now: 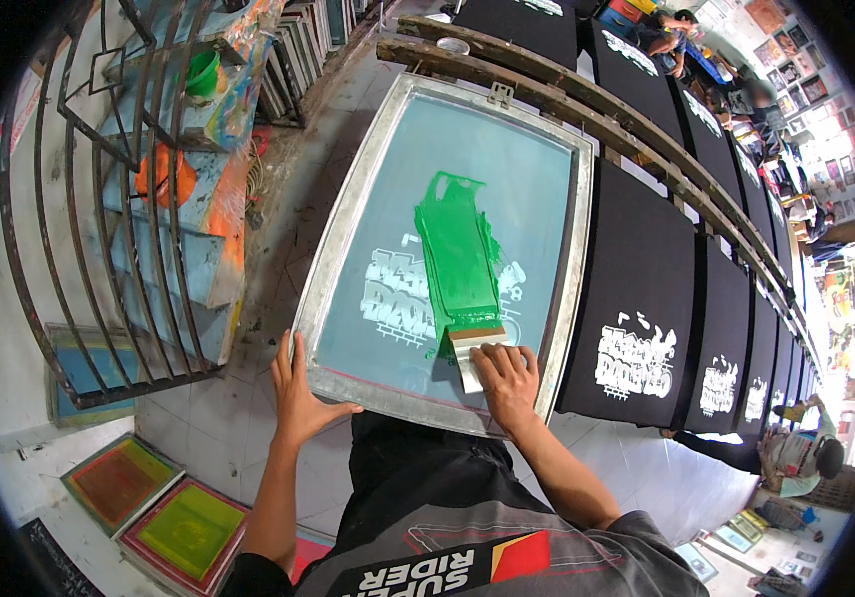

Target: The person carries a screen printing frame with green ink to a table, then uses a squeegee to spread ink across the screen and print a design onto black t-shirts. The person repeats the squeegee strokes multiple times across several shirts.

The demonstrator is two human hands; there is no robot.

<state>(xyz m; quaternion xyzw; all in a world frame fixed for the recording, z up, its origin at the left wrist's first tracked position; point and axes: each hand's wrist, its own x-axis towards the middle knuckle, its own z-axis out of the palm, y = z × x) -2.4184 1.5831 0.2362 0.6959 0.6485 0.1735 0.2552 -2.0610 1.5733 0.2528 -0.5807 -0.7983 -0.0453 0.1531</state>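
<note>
A screen printing frame (578, 229) with pale blue mesh lies in front of me, with white stencilled lettering and a long smear of green ink (459, 254) on it. My left hand (300, 393) holds the frame's lower left corner, thumb along the near edge and fingers on the side. My right hand (509, 388) grips a squeegee (465, 363) with a pale blade holder, its brown edge in the green ink at the lower end of the smear, right of centre on the mesh.
Black garments (631, 259) with white prints line wooden rails (537, 85) to the right. Left stand a metal rack (69, 249), paint-stained steps (218, 259), a green bucket (198, 72) and stacked screens (283, 75); coloured screens (189, 527) lie lower left. Other people (795, 463) work along the right.
</note>
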